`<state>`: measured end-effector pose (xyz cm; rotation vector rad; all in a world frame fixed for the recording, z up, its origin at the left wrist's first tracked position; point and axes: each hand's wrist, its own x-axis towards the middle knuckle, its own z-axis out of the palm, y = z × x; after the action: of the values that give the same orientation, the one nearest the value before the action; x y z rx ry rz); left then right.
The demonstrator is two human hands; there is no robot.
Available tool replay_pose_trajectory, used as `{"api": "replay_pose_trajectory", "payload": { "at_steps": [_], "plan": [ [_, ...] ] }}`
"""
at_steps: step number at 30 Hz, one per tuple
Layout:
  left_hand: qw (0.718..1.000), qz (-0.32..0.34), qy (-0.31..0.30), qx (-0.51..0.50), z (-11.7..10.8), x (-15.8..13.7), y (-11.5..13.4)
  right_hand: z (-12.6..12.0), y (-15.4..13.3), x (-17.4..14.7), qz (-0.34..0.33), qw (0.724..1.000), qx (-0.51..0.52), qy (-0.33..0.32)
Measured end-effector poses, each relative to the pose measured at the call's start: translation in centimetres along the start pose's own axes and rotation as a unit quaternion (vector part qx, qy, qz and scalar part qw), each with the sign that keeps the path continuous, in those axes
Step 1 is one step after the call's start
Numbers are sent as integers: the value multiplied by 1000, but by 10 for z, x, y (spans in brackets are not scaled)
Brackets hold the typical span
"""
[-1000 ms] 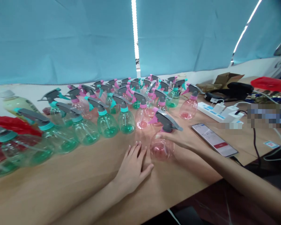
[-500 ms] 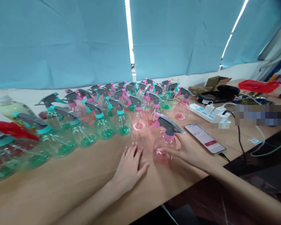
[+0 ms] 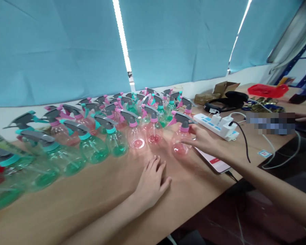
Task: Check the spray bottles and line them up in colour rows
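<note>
A pink spray bottle (image 3: 180, 143) with a grey and pink trigger head stands upright at the right end of the front row. My right hand (image 3: 202, 139) is closed around its right side, thumb across the front; some fingers are hidden behind it. My left hand (image 3: 153, 178) lies palm down on the wooden table (image 3: 97, 200), fingers spread, holding nothing. Just beyond it are another pink spray bottle (image 3: 137, 137) and a green spray bottle (image 3: 116, 143). Several more green and pink spray bottles fill the table's back and left.
A phone (image 3: 214, 161) lies beside my right forearm, partly covered. Behind it sits a white power strip (image 3: 214, 126) with chargers and cables. Headphones (image 3: 226, 102), a cardboard box (image 3: 224, 89) and a red tray (image 3: 267, 91) are farther back. Another person's hand (image 3: 304, 117) shows at the right edge.
My right hand has moved the pink spray bottle away from me, toward the row of bottles. My left hand still rests on the table. The view has turned to the right.
</note>
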<state>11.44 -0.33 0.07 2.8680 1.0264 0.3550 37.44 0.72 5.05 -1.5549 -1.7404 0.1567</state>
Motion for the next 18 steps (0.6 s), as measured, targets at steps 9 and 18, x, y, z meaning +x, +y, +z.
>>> {"api": "replay_pose_trajectory", "payload": {
  "at_steps": [9, 18],
  "plan": [
    [1000, 14, -1, -18, 16, 45, 14, 23, 23, 62, 8, 1000, -8, 22],
    [1000, 16, -13, -21, 18, 59, 12, 33, 12, 89, 31, 999, -8, 29]
  ]
}}
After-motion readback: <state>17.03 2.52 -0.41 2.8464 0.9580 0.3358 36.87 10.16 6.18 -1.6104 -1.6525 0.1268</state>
